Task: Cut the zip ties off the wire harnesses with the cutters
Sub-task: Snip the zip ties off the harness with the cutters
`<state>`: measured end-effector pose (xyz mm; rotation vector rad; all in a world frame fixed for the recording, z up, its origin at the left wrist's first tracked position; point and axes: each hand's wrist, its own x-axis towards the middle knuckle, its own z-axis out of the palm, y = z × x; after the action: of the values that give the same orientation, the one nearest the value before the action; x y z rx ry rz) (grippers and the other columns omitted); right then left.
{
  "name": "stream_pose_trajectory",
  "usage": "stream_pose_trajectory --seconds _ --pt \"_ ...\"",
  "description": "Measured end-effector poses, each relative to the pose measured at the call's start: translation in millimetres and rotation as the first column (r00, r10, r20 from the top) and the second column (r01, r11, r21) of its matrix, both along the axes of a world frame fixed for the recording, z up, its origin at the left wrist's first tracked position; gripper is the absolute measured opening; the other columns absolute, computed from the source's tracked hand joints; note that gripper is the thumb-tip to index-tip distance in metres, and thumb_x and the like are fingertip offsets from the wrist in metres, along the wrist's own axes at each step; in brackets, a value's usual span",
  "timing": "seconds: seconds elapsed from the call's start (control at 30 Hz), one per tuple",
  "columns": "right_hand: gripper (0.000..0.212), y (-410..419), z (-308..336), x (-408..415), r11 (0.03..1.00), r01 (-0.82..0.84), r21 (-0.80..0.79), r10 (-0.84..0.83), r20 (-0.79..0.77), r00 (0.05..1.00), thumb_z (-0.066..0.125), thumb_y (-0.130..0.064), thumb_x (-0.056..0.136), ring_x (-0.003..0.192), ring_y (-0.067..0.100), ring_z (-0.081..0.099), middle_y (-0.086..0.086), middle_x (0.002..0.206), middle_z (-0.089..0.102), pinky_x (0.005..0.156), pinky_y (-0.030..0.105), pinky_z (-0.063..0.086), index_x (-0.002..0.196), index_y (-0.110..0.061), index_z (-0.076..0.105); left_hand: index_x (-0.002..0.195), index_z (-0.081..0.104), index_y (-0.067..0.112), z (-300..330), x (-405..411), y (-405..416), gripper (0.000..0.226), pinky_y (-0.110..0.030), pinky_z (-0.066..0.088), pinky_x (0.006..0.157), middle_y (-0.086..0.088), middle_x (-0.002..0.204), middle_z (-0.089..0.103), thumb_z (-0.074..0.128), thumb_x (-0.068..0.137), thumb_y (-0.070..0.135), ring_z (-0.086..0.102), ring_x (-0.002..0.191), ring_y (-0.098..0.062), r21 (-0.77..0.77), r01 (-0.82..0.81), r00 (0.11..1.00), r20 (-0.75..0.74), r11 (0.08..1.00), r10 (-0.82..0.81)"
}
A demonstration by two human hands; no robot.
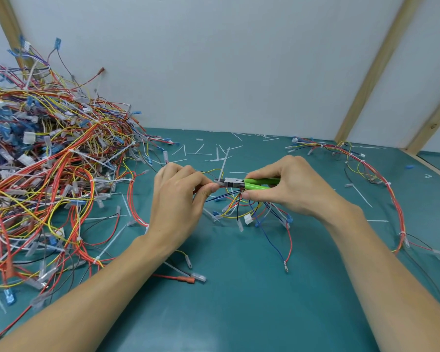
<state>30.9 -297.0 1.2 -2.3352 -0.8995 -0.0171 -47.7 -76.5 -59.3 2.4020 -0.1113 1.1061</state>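
While the left hand pinches a wire harness between curled fingers and thumb, the right hand is wrapped around the green handles of the cutters, squeezing them partway; whether the blades have fully met cannot be told. The cutters lie roughly level, their long axis running from the right fingers toward the left ones, with the tip almost touching the left thumb. A white zip tie stands up from the bundle just at that tip, its tail slanting up and away from both hands, so the tie crosses the blades nearly at right angles. The loose wire ends of the harness fan out below the right fingers onto the green counter. The right hand is the one on the tool, and the left is nearer the tie's head. A big heap of harnesses lies well to the left of the left hand, another harness curves beyond the right, and snipped ties are scattered behind both.
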Motion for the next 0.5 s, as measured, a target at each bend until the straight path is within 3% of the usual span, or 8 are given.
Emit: stream_pose_trajectory --seconds 0.1,0.33,0.5 --pt "0.030 0.8 0.9 -0.9 1.000 -0.007 0.001 0.007 0.011 1.000 0.085 -0.058 0.072 0.086 0.024 0.066 -0.011 0.086 0.078 0.080 0.037 0.055 0.096 -0.060 0.068 0.082 0.074 0.022 0.0 0.4 0.2 0.022 -0.029 0.027 0.082 0.010 0.074 0.059 0.064 0.091 0.040 0.037 0.082 -0.012 -0.004 -0.001 1.000 0.000 1.000 0.001" --pt "0.030 1.6 1.7 -1.9 1.000 0.000 0.008 0.000 0.013 1.000 0.084 -0.059 0.072 0.084 0.026 0.065 -0.007 0.087 0.078 0.079 0.040 0.056 0.097 -0.060 0.067 0.082 0.075 0.022 0.3 -0.3 0.1 0.020 -0.030 0.027 0.083 0.011 0.074 0.058 0.066 0.090 0.038 0.038 0.081 -0.014 -0.005 -0.001 1.000 0.001 1.000 0.001" --pt "0.024 1.8 1.4 -2.7 1.000 0.005 0.024 -0.005 -0.004 1.000 0.086 -0.055 0.074 0.074 0.025 0.056 -0.006 0.076 0.075 0.075 0.040 0.054 0.095 -0.048 0.077 0.083 0.075 0.022 1.2 -0.8 0.5 0.015 -0.029 0.027 0.084 0.010 0.074 0.058 0.069 0.090 0.034 0.038 0.082 -0.014 -0.015 -0.004 1.000 -0.006 1.000 0.004"
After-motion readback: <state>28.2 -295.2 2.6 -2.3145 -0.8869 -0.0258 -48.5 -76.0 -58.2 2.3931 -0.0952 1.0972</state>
